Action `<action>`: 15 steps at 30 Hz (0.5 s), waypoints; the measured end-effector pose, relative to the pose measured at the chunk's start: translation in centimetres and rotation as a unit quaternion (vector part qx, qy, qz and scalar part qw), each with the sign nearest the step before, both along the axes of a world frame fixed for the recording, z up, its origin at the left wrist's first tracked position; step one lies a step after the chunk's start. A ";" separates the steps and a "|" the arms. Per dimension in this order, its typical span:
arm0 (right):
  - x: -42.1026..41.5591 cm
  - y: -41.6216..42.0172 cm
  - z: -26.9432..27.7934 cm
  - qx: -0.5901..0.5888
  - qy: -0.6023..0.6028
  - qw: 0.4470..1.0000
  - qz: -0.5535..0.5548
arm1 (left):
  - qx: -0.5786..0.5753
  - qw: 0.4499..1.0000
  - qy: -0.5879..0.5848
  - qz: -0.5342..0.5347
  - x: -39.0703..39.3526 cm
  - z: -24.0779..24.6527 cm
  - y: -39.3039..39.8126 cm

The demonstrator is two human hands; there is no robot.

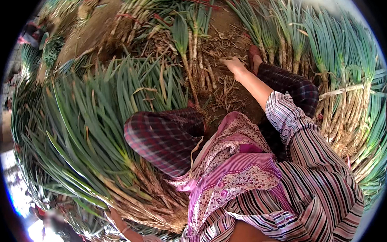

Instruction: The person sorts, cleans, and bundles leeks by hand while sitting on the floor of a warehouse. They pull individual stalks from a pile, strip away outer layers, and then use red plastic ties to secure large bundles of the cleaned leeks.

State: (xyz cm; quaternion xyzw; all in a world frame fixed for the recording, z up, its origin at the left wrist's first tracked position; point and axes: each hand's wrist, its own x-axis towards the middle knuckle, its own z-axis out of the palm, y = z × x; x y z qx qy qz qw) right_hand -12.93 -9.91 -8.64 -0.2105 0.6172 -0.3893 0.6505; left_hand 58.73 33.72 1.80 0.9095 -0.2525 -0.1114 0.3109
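Observation:
My right hand (235, 67) is stretched out over the littered soil, beside a sandalled foot (255, 56); its fingers point left and hold nothing that I can see. Left of it, a few green onions with long pale stalks (195, 53) stand with their roots towards me. My left hand (115, 218) is low at the left, against the stalks at the edge of a large heap of green onions (101, 130). Those stalks partly hide its fingers, so its grip is unclear. The heap's roots (179, 220) lie beside my floral cloth (237, 180).
My bent knee in plaid trousers (159, 138) borders the left heap. More green onions (346, 106) are stacked at the right. Bundles with red ties (129, 17) lie at the top. Dry leaf scraps (226, 94) cover the soil between my legs. A person (33, 33) is at the far upper left.

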 end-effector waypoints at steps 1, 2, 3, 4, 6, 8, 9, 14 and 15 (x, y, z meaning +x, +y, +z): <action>-2.8 0.1 -0.8 0.024 0.043 0.998 -0.048 | 0.053 0.980 -0.179 -0.071 0.9 -2.1 -4.7; -3.6 -0.2 -2.7 0.008 0.049 0.996 -0.071 | 0.036 0.956 -0.272 -0.107 -7.5 1.5 -10.7; -3.6 -1.0 -5.2 0.009 0.054 0.997 -0.056 | 0.026 0.916 -0.382 -0.120 -15.9 7.2 -15.9; -2.4 -2.2 -8.1 0.011 0.115 0.993 -0.019 | -0.026 0.925 -0.361 -0.115 -20.7 10.4 -18.9; -1.7 -3.9 -12.3 -0.016 0.222 0.974 0.031 | -0.177 0.941 -0.196 -0.213 -29.2 12.2 -26.0; 0.2 -5.7 -13.0 -0.033 0.393 0.913 0.106 | -0.161 0.917 -0.039 -0.364 -36.1 10.1 -32.5; 0.6 -7.1 -13.8 -0.015 0.384 0.914 0.130 | -0.083 0.897 -0.035 -0.432 -38.5 8.1 -35.3; 5.8 -10.1 -15.3 -0.096 0.496 0.859 0.079 | 0.080 0.794 0.302 -0.522 -46.1 -9.5 -48.3; 4.9 -10.5 -16.8 -0.074 0.539 0.827 0.144 | 0.102 0.791 0.285 -0.531 -48.7 -13.5 -50.1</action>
